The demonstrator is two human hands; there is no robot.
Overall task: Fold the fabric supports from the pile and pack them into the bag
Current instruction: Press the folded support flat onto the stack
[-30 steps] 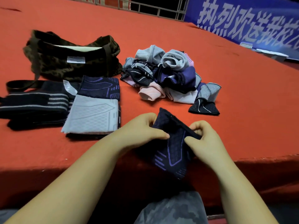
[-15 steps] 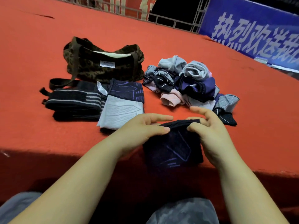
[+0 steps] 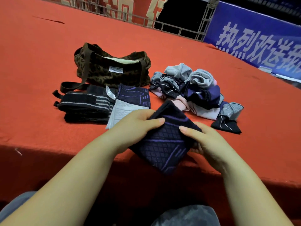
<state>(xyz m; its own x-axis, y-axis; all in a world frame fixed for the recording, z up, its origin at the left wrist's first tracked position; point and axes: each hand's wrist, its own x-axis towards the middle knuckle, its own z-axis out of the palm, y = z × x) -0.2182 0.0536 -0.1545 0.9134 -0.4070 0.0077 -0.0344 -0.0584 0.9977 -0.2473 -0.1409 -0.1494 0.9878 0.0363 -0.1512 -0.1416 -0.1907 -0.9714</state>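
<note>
While pinched at both sides by left hand (image 3: 138,126) and right hand (image 3: 210,141), fingers closed: dark navy fabric support (image 3: 162,144), purple-lined, quilted diamond weave, tilted cornerwise.

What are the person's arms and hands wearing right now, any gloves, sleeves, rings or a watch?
Nothing that shows. The left hand and right hand are bare, with no gloves and no rings visible. Both forearms are uncovered right down to the bottom of the picture, with no sleeve, watch or wristband in sight. Fingernails look short and plain. The upper arms are out of view.
</note>
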